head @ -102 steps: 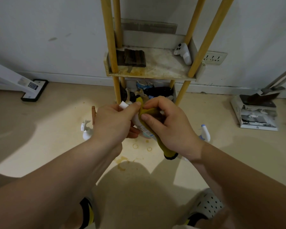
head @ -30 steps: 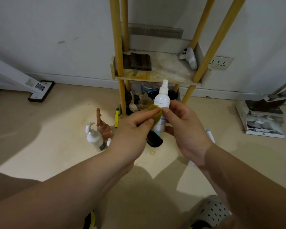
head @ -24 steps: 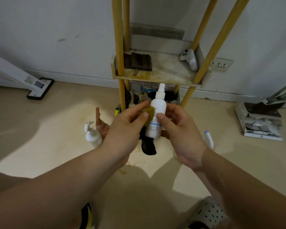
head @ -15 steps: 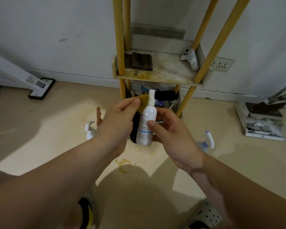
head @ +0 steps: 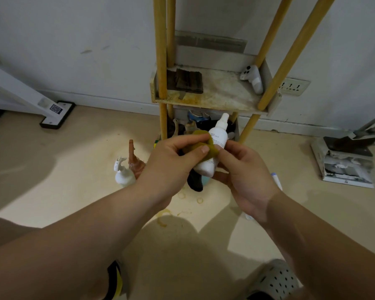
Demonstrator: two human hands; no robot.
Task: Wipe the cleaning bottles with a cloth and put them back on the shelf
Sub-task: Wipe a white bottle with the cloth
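Observation:
My right hand (head: 245, 172) grips a small white spray bottle (head: 217, 139), tilted with its nozzle pointing up and right. My left hand (head: 171, 163) pinches a mustard-yellow cloth (head: 200, 140) against the bottle's left side; the cloth's dark end (head: 195, 180) hangs below. Both are held in front of the stained shelf (head: 214, 98) with yellow poles. On the floor to the left stand a white pump bottle (head: 122, 174) and a brown bottle (head: 134, 161). Another white bottle (head: 276, 180) lies on the floor, mostly hidden behind my right hand.
A white controller (head: 253, 80) and a dark folded cloth (head: 187, 81) lie on the shelf. Clutter fills the lower shelf level (head: 199, 124). A white stand base (head: 56, 114) sits far left, a torn box (head: 346, 163) far right. Stain rings mark the floor (head: 182, 198).
The bottle went from lying across my hands to upright, and now tilts right. My left hand with the cloth slid from the bottle's neck down to its middle.

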